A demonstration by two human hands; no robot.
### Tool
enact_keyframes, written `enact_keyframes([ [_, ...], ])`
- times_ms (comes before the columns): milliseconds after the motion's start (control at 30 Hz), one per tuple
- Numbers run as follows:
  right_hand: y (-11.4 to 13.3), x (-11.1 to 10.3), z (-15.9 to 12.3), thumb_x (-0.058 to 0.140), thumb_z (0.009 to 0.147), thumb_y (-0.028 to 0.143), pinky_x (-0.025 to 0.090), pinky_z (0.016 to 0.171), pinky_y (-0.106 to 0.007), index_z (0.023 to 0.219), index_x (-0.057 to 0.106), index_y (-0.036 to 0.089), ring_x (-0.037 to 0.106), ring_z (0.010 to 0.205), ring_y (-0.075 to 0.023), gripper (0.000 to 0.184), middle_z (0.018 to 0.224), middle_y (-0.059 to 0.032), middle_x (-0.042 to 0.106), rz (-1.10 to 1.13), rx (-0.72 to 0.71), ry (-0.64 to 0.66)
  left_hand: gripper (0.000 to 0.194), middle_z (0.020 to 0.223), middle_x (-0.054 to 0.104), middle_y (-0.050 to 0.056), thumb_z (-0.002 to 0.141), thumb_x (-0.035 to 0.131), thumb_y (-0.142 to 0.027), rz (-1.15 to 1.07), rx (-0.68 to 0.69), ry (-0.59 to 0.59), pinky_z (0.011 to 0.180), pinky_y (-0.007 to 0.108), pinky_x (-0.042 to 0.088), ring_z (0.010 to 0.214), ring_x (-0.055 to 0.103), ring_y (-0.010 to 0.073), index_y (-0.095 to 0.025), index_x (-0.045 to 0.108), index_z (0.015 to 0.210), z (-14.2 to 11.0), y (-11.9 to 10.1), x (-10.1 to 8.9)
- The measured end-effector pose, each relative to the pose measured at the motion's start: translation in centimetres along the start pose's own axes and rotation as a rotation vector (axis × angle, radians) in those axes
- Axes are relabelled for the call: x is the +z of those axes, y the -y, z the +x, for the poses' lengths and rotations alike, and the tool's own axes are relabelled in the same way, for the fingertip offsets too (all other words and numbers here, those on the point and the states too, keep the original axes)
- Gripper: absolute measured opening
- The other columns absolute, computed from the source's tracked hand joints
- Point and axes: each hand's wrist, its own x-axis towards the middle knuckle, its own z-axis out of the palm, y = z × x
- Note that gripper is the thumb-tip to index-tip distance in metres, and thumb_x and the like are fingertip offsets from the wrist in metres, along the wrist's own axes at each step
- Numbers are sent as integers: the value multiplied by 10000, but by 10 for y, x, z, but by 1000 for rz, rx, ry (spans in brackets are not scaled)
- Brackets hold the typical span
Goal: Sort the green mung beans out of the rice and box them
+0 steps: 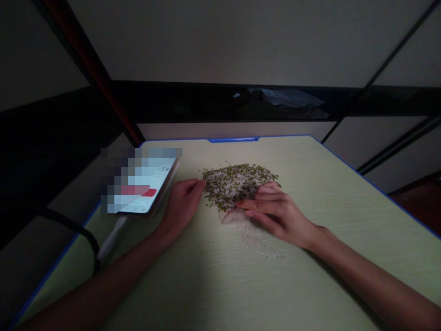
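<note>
On the pale table lies a spread pile of green beans mixed with white rice-like grains (237,181). My left hand (183,202) rests at the pile's left edge, its fingers curled and thumb pressed to the forefinger; whatever it may pinch is hidden. My right hand (280,211) lies at the pile's near right side, forefinger and thumb stretched out and the other fingers bent, with fingertips touching the grains. A thin trail of pale grains (258,239) runs toward me below that hand. Beside it, a faint curved outline shows, too dim to name.
A lit phone (144,188) leans on a stand at the left, with a white cable plug (112,239) and a dark cable (74,225) near it. The table (193,285) has a blue rim and a blue handle (234,139) at the back. Cabinet panels (223,41) rise behind.
</note>
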Motion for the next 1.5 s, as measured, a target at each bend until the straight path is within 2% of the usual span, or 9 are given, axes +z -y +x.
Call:
enact_keyframes([
  [200, 5, -2, -2, 470, 860, 162, 351, 702, -311, 968, 663, 139, 491, 649, -141, 223, 656, -31, 610, 84, -89, 24, 360, 340, 311, -87, 737, 458, -307, -1, 5, 4, 431, 247, 258, 365, 316, 89, -220, 333, 410, 0, 1, 0],
  [533, 17, -4, -7, 443, 832, 141, 350, 667, -334, 985, 649, 162, 480, 629, -168, 258, 598, -27, 599, 130, -201, 104, 357, 330, 319, -78, 728, 454, -297, 16, -7, -2, 431, 249, 265, 368, 327, 96, -223, 330, 401, -2, -3, 0],
  [700, 23, -5, -7, 446, 832, 157, 363, 683, -327, 965, 648, 178, 492, 624, -160, 242, 594, -18, 597, 158, -227, 145, 361, 326, 316, -79, 727, 462, -286, 2, -16, -5, 424, 244, 263, 361, 325, 93, -222, 327, 398, -2, -4, 0],
  [1100, 32, -2, -10, 471, 825, 148, 376, 713, -325, 971, 656, 140, 512, 603, -142, 236, 588, -20, 602, 192, -271, 134, 357, 319, 323, -85, 726, 470, -283, -19, -20, 1, 401, 240, 257, 341, 317, 88, -220, 344, 399, -2, -3, -1],
  [1233, 28, -14, -8, 511, 828, 176, 405, 686, -326, 978, 665, 152, 528, 625, -146, 217, 655, -42, 660, 212, -110, 46, 357, 321, 327, -84, 723, 468, -286, -19, -3, -4, 406, 238, 256, 348, 324, 87, -218, 347, 395, -1, -3, -1],
  [1400, 14, -36, -9, 545, 800, 207, 451, 656, -301, 987, 686, 157, 597, 705, -154, 239, 849, -71, 708, 241, 306, 31, 350, 318, 313, -88, 717, 458, -294, -29, 15, -10, 406, 237, 256, 339, 315, 85, -221, 337, 396, 1, 0, 1],
  [1500, 7, -44, -21, 546, 785, 257, 478, 666, -300, 983, 692, 167, 625, 758, -173, 262, 899, -76, 706, 262, 550, -39, 345, 317, 316, -86, 720, 450, -294, -36, 23, -5, 403, 238, 255, 337, 320, 86, -223, 337, 401, 0, 1, 0],
])
